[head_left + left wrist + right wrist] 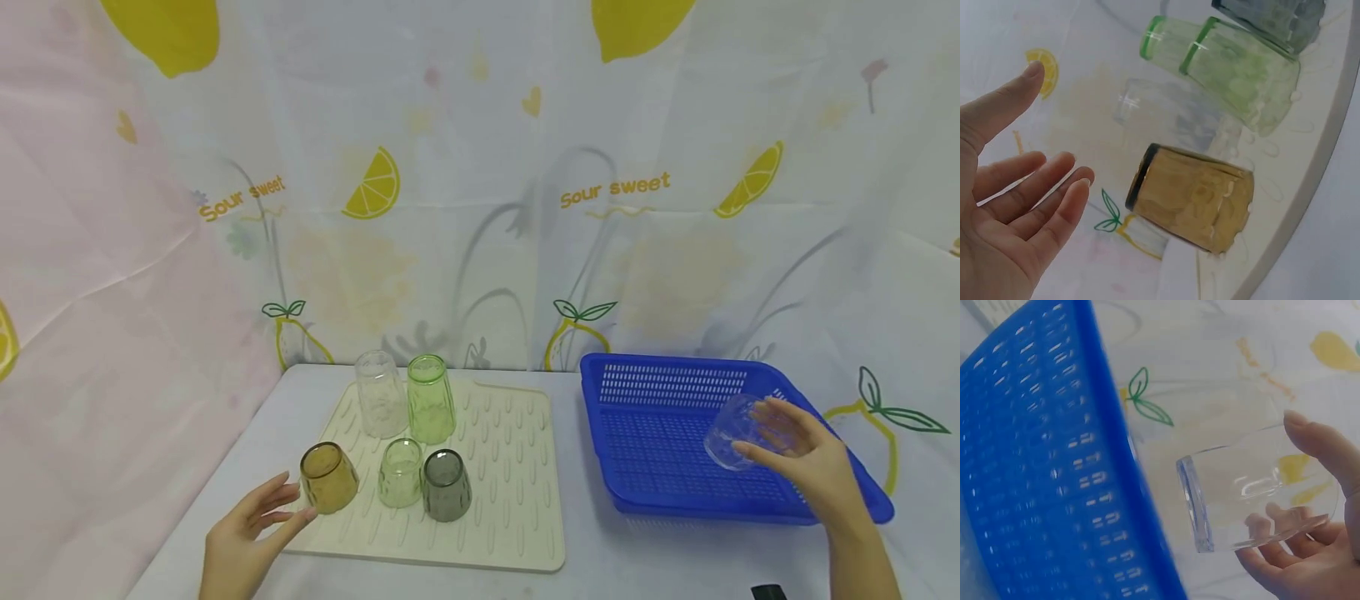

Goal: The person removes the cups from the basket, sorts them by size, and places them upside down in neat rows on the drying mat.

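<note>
Over the blue basket, my right hand (817, 471) holds a clear glass (731, 433) between thumb and fingers. In the right wrist view, the glass (1241, 494) has its thick-edged end pointing away from the palm. My left hand (247, 533) is beside an amber glass (330, 479), fingers relaxed and thumb spread. The left wrist view shows a gap between this hand (1016, 206) and the amber glass (1194, 200). The amber glass stands narrower end up on the cream ridged mat (517, 500), left of a short pale green glass (401, 475) and a grey glass (447, 487).
A tall clear glass (381, 396) and a tall green glass (431, 402) stand at the back of the mat. The blue basket (600, 433) with slotted walls sits on the right of the white table. Behind hangs a lemon-print cloth (465, 125). A small black object (768, 592) lies at the front edge.
</note>
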Demonstrator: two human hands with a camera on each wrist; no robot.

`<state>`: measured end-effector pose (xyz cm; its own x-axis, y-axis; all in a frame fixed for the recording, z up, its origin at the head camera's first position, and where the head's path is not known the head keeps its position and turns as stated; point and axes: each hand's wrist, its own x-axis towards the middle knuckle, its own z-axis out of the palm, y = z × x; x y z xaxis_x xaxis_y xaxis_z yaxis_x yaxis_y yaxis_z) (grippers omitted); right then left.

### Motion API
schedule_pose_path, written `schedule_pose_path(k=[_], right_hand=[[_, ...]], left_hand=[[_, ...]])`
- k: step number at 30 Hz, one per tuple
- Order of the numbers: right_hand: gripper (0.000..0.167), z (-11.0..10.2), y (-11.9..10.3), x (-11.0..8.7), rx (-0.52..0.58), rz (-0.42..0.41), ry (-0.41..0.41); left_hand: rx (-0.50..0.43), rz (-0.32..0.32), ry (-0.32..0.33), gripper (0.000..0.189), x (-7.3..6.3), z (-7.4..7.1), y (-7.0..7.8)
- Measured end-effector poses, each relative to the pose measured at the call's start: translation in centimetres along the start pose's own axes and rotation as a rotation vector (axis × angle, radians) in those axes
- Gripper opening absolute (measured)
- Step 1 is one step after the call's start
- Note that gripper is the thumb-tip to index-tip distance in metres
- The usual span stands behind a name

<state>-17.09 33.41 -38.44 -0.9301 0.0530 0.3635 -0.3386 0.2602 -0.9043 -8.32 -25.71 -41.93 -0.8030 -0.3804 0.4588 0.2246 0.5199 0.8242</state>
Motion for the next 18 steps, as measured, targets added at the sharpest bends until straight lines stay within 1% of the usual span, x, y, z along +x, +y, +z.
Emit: schedule_pose_path(k=[3,6,10,13,18], right_hand=[[0.067,0.5,-0.4,0.1,-0.058,0.0,-0.04],[0.068,1.2,-0.8,0.1,-0.08,-0.009,-0.074],[0.069,2.2,-1.4,0.0,0.105,-0.053,-0.136],[0.07,3.1,-1.8,-0.1,0.197,-0.087,-0.181],[0.071,4.6,-2.4,0.0,0.192,-0.128,-0.211]], left_hand=[[0.011,0.039,-0.07,0.053,0.2,0.2,0.5],[-0.002,0.042,-0.107,0.053,0.5,0.6,1.1],[-0.015,0.045,-0.142,0.051,0.9,1.4,1.9],[-0.045,0.066,-0.167,0.049,1.2,2.2,2.3],[-0.086,0.08,-0.21,0.049,1.6,3.7,3.2]])
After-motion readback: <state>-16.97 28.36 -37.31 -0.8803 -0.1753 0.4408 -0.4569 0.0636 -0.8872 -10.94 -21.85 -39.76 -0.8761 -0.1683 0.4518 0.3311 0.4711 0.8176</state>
